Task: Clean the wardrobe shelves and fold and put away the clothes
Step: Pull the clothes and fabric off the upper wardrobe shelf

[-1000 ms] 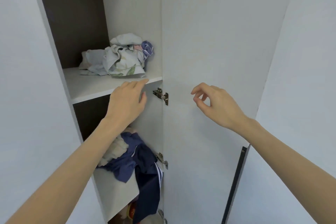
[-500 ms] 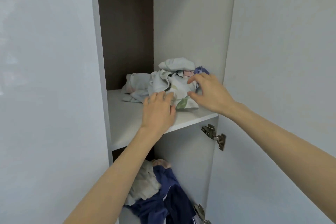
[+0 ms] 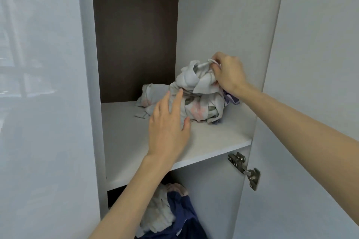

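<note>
A crumpled pale cloth with a floral print [image 3: 196, 105] lies at the back right of the white upper shelf [image 3: 132, 149]. My right hand [image 3: 228, 72] is shut on the top of this cloth and holds a bunch of it raised above the heap. My left hand [image 3: 168, 126] rests with spread fingers against the heap's front left side, fingertips on the fabric. A bit of purple cloth [image 3: 232, 99] peeks out under my right wrist. On the shelf below lie a navy garment [image 3: 184, 213] and a cream garment [image 3: 161, 213], partly hidden by my left forearm.
The wardrobe has a dark brown back panel [image 3: 136, 35] and pale side walls. Its open door [image 3: 310, 103] stands at the right, with a metal hinge [image 3: 245, 170] below the shelf edge. A glossy closed door [image 3: 38, 103] fills the left.
My right hand has closed on the top of the floral cloth and lifted it. My left hand has slid forward onto the heap. The view has moved closer to the shelf.
</note>
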The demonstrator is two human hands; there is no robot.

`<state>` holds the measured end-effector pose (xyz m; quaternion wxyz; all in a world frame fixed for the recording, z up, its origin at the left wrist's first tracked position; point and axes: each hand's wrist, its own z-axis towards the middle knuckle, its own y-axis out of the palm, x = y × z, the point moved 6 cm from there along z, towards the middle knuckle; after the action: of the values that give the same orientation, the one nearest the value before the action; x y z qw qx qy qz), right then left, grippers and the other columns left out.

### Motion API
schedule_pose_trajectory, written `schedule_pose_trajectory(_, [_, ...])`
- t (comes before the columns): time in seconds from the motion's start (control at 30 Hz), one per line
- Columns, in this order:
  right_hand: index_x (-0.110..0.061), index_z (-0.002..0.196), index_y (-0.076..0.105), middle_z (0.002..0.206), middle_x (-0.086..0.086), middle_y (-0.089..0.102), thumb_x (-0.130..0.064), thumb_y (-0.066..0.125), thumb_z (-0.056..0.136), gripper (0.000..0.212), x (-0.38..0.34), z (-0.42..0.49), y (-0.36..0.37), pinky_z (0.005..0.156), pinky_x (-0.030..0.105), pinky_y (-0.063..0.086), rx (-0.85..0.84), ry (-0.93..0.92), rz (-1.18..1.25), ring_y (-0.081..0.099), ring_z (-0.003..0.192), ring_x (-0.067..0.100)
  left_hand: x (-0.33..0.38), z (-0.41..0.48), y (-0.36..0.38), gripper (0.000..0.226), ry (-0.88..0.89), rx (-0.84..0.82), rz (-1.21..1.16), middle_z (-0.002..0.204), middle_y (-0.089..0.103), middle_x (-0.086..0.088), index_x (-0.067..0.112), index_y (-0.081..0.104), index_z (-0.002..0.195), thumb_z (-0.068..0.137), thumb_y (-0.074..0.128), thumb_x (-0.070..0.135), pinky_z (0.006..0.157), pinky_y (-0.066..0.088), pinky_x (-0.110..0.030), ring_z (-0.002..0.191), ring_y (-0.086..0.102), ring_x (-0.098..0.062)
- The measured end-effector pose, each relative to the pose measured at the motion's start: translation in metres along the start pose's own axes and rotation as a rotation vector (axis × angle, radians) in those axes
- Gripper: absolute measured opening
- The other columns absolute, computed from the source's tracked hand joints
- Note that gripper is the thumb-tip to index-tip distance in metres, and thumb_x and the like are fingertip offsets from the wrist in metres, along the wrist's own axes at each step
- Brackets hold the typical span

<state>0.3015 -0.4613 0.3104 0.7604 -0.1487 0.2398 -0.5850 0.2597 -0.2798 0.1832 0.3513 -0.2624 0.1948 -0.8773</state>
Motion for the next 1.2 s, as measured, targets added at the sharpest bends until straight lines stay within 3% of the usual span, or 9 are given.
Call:
schedule_pose_trajectory(0.17, [-0.003,0.089,0.06,0.083,0.006,0.064,0.002,0.043,0.091,0.017,-0.006,0.028,-0.025,0.069,0.029,0.046,0.091,-0.027,0.323,0.057,0.074,0.021,0.006,0.066,0.001,0.116,-0.125,0.055,-0.13,0.16,-0.003,-0.012,0.043,-0.013,0.148,0.075,0.076,0.048,0.107,0.034,-0.052,0.146,0.01,-0.033])
schedule_pose_trajectory(0.33, [-0.008,0.079,0.058,0.079,0.006,0.058,0.012,0.036,0.083,0.029,-0.004,0.027,-0.051,0.058,0.011,0.034,0.207,-0.003,0.534,0.047,0.068,0.012,0.004,0.138,0.047,0.141,-0.124,-0.045,-0.361,0.159,0.01,-0.008,0.043,-0.019,0.146,0.052,0.086,0.057,0.115,0.005,-0.062,0.147,0.001,-0.035])
schedule_pose_trajectory(0.5, [0.0,0.072,0.053,0.083,0.003,0.045,0.007,0.046,0.079,0.012,0.02,0.007,-0.054,0.061,0.017,0.034,0.307,0.109,0.538,0.04,0.068,0.01,-0.025,0.158,0.1,0.1,-0.028,-0.266,-0.121,0.153,0.03,-0.008,0.056,0.019,0.132,0.045,0.064,0.075,0.114,0.012,-0.062,0.145,0.01,-0.04])
schedule_pose_trajectory(0.57, [-0.005,0.075,0.045,0.083,0.001,0.045,-0.001,0.049,0.081,0.007,0.034,0.001,-0.033,0.063,0.03,0.034,0.141,0.202,0.586,0.042,0.069,0.014,-0.031,0.146,0.11,0.086,-0.029,-0.407,-0.095,0.146,0.042,-0.007,0.048,0.032,0.129,0.053,0.066,0.07,0.11,0.026,-0.06,0.14,0.028,-0.038])
schedule_pose_trajectory(0.67, [-0.004,0.095,0.056,0.106,0.01,0.051,-0.009,0.05,0.089,0.01,0.042,-0.013,0.002,0.071,0.036,0.041,-0.202,0.061,0.042,0.051,0.091,0.027,-0.037,0.13,0.119,0.072,-0.039,-0.564,-0.112,0.136,0.053,-0.002,0.029,0.037,0.14,0.078,0.073,0.041,0.101,0.044,-0.043,0.123,0.05,-0.025])
schedule_pose_trajectory(0.8, [-0.02,0.139,0.033,0.127,0.016,0.047,-0.045,0.048,0.094,0.054,0.028,-0.023,0.025,0.079,0.041,0.046,-0.399,-0.061,-0.192,0.053,0.104,0.035,-0.048,0.127,0.113,0.072,-0.082,-0.501,-0.067,0.116,0.058,-0.003,0.023,0.029,0.143,0.084,0.069,0.027,0.092,0.047,-0.038,0.106,0.057,-0.025])
schedule_pose_trajectory(0.9, [-0.041,0.151,0.01,0.136,0.016,0.039,-0.065,0.052,0.085,0.082,0.028,-0.024,0.039,0.09,0.043,0.042,-0.498,-0.103,-0.413,0.045,0.116,0.036,-0.055,0.127,0.106,0.053,-0.2,-0.457,-0.164,0.099,0.056,0.0,0.018,0.036,0.127,0.085,0.068,0.019,0.08,0.045,-0.032,0.093,0.057,-0.022])
schedule_pose_trajectory(1.0, [-0.032,0.139,0.038,0.129,0.01,0.05,-0.039,0.056,0.089,0.054,0.029,-0.026,0.039,0.087,0.038,0.04,-0.369,-0.164,-0.564,0.047,0.114,0.03,-0.048,0.13,0.095,0.014,-0.166,-0.407,-0.115,0.095,0.064,-0.007,0.013,0.058,0.103,0.089,0.06,0.015,0.076,0.047,-0.034,0.097,0.062,-0.029])
schedule_pose_trajectory(1.2, [-0.013,0.126,0.047,0.103,0.016,0.052,-0.007,0.045,0.094,0.032,0.019,0.001,-0.017,0.067,0.04,0.045,-0.058,-0.135,-0.216,0.06,0.091,0.038,-0.03,0.159,0.017,0.013,-0.225,0.076,-0.23,0.104,0.065,0.003,0.021,0.066,0.103,0.093,0.058,0.017,0.075,0.042,-0.028,0.093,0.057,-0.014])
